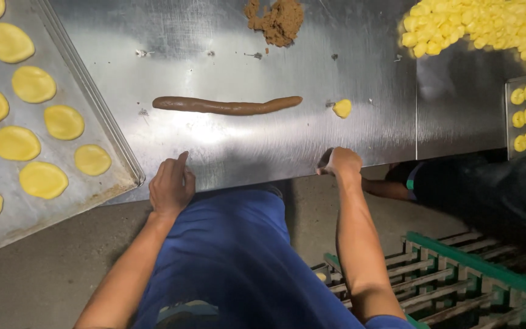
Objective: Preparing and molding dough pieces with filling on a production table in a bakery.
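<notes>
Brushed steel worktable [245,152]: I see a long brown rolled dough rope [226,106] lying mid-surface. My left hand [170,186] rests loosely open on the table edge, empty. My right hand [339,163] is curled at the edge; grip unclear.

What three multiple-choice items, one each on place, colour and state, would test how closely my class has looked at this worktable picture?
1. Where does the small yellow dough piece lie?
A. just past the right end of the brown roll
B. on the tray
C. in the left hand

2. What colour are the flat rounds on the tray?
A. brown
B. yellow
C. white

3. How is the right hand at the table edge?
A. flat and spread open
B. lifted high above the table
C. curled closed at the edge

Answers: 1 A, the piece sits on bare steel right of the roll's tip. 2 B, every round on the tray is yellow. 3 C, its fingers are folded in against the edge, while the left hand rests there with fingers loosely extended.
</notes>
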